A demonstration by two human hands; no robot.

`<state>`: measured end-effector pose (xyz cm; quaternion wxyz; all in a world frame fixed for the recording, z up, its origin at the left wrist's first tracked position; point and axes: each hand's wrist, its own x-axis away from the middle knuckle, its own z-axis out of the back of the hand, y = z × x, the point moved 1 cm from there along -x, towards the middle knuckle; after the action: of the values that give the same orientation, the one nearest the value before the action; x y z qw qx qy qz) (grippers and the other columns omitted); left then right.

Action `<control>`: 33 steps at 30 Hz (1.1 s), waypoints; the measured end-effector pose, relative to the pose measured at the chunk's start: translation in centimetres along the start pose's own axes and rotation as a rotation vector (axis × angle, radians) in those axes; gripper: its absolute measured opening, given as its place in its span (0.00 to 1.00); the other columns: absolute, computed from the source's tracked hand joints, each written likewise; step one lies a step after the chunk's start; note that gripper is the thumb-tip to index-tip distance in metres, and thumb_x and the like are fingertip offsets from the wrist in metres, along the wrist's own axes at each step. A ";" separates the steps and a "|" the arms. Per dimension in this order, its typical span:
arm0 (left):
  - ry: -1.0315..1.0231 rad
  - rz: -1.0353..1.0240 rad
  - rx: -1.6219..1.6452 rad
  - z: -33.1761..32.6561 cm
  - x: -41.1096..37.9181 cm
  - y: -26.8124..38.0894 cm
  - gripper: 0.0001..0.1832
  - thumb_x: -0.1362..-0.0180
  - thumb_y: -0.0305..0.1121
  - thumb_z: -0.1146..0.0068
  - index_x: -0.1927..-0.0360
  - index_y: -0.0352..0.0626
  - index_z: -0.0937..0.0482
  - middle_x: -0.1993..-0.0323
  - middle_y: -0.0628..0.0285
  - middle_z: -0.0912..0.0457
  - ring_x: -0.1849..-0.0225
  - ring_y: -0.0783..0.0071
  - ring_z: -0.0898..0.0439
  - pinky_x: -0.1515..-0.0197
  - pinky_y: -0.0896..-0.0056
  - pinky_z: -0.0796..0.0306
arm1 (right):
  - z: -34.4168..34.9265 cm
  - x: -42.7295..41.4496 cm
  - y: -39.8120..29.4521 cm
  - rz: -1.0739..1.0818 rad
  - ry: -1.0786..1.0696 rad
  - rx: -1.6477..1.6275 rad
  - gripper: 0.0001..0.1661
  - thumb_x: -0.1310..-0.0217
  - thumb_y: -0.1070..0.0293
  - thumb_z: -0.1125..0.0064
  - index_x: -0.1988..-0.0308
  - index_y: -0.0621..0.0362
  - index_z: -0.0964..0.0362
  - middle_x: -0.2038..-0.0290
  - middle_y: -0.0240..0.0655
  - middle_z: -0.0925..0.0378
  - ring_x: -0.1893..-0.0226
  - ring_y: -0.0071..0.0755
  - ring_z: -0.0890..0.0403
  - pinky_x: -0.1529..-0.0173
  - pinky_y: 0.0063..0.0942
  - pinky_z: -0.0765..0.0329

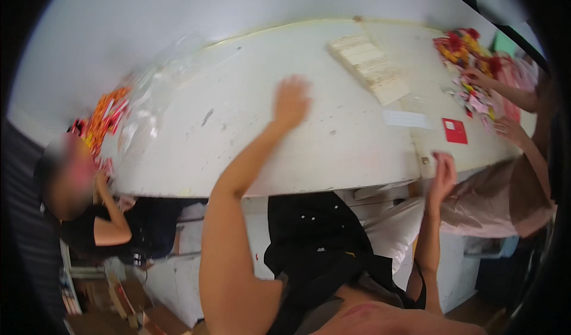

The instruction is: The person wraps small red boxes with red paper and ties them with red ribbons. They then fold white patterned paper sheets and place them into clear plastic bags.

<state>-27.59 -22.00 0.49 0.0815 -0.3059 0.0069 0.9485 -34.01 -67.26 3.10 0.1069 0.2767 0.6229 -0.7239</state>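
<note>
My left hand (292,102) is stretched over the middle of the white table (258,156), blurred, palm down with its fingers spread and nothing visible in it. By the near edge, to the right, my right hand (443,176) is raised with its fingers curled; whether they hold something cannot be made out. Just beyond it lie a red square card or packet (455,131) with a white patch and a pale flat strip (406,119). A long stack of cream-coloured card or paper pieces (368,67) rests farther back, to the right of my left hand.
Clear plastic film (149,107) and a pile of orange and red packets (105,116) lie at the left, beside a seated person (107,223). At the right, another person's hands (511,129) touch colourful small pieces (475,96). Cardboard boxes (129,297) stand below, left.
</note>
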 end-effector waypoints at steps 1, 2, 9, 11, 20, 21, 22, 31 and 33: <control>-0.030 0.102 -0.153 -0.5 1.9 -6.2 0.26 0.36 0.44 0.50 0.36 0.46 0.29 0.32 0.53 0.33 0.28 0.50 0.42 0.26 0.40 0.57 | -3.2 -2.0 -1.2 0.051 -0.076 0.018 0.07 0.34 0.75 0.45 0.60 0.66 0.24 0.62 0.36 0.21 0.59 0.28 0.23 0.50 0.24 0.29; -0.189 0.269 -0.244 0.4 2.2 -9.1 0.26 0.34 0.47 0.55 0.35 0.46 0.30 0.30 0.53 0.35 0.28 0.49 0.42 0.26 0.39 0.58 | -4.8 -4.6 -2.2 0.180 -0.128 0.156 0.07 0.38 0.75 0.42 0.60 0.66 0.23 0.62 0.38 0.21 0.59 0.31 0.22 0.50 0.25 0.28; -0.298 0.527 0.315 12.5 19.8 -14.4 0.27 0.30 0.39 0.56 0.32 0.34 0.35 0.31 0.43 0.35 0.29 0.50 0.37 0.28 0.57 0.46 | -16.9 -19.2 3.3 0.100 -0.503 0.655 0.62 0.63 0.32 0.28 0.33 0.52 0.39 0.35 0.49 0.35 0.33 0.53 0.38 0.34 0.48 0.37; -0.314 0.873 0.383 20.8 22.5 -7.9 0.21 0.33 0.42 0.49 0.65 0.32 0.15 0.71 0.51 0.14 0.65 0.70 0.15 0.61 0.71 0.25 | -18.7 -21.0 4.5 -0.047 -0.683 0.803 0.71 0.68 0.26 0.30 0.29 0.50 0.47 0.31 0.51 0.42 0.31 0.58 0.42 0.32 0.51 0.40; -0.011 0.668 0.550 24.5 21.5 -2.5 0.06 0.41 0.27 0.38 0.66 0.32 0.17 0.72 0.55 0.15 0.69 0.71 0.17 0.61 0.72 0.26 | -23.4 -19.1 1.8 -0.109 -0.983 0.892 0.78 0.73 0.25 0.28 0.26 0.46 0.53 0.29 0.59 0.52 0.31 0.68 0.47 0.30 0.55 0.43; -0.029 0.548 0.604 23.1 17.2 -1.4 0.05 0.42 0.25 0.38 0.64 0.33 0.17 0.68 0.54 0.15 0.65 0.67 0.16 0.59 0.70 0.26 | -22.6 -17.9 1.0 -0.095 -0.978 0.894 0.78 0.74 0.25 0.28 0.26 0.46 0.53 0.29 0.60 0.52 0.31 0.68 0.46 0.31 0.55 0.43; 0.025 0.430 0.638 20.7 14.0 -0.5 0.05 0.41 0.24 0.40 0.63 0.34 0.17 0.66 0.53 0.15 0.62 0.63 0.15 0.57 0.69 0.25 | -22.4 -16.5 0.2 -0.060 -0.991 0.892 0.77 0.73 0.25 0.28 0.27 0.48 0.52 0.29 0.60 0.50 0.31 0.67 0.45 0.31 0.54 0.42; -0.130 0.296 0.352 5.3 -5.6 3.2 0.16 0.47 0.40 0.32 0.60 0.41 0.18 0.61 0.57 0.17 0.56 0.62 0.20 0.55 0.63 0.28 | -20.1 -10.5 1.6 0.085 -0.811 0.354 0.63 0.59 0.33 0.28 0.30 0.54 0.44 0.33 0.60 0.42 0.33 0.64 0.41 0.34 0.57 0.40; -0.327 0.371 0.488 4.4 -6.5 2.7 0.13 0.46 0.38 0.33 0.63 0.40 0.19 0.63 0.56 0.18 0.57 0.58 0.21 0.55 0.59 0.28 | -17.6 -8.4 1.3 0.219 -0.746 0.410 0.61 0.57 0.34 0.29 0.31 0.54 0.43 0.34 0.62 0.41 0.33 0.64 0.41 0.34 0.57 0.40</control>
<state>-25.38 -25.33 7.76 -0.0215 -0.1148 0.2757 0.9541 -21.73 -52.17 5.22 0.3435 0.0762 0.3520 -0.8674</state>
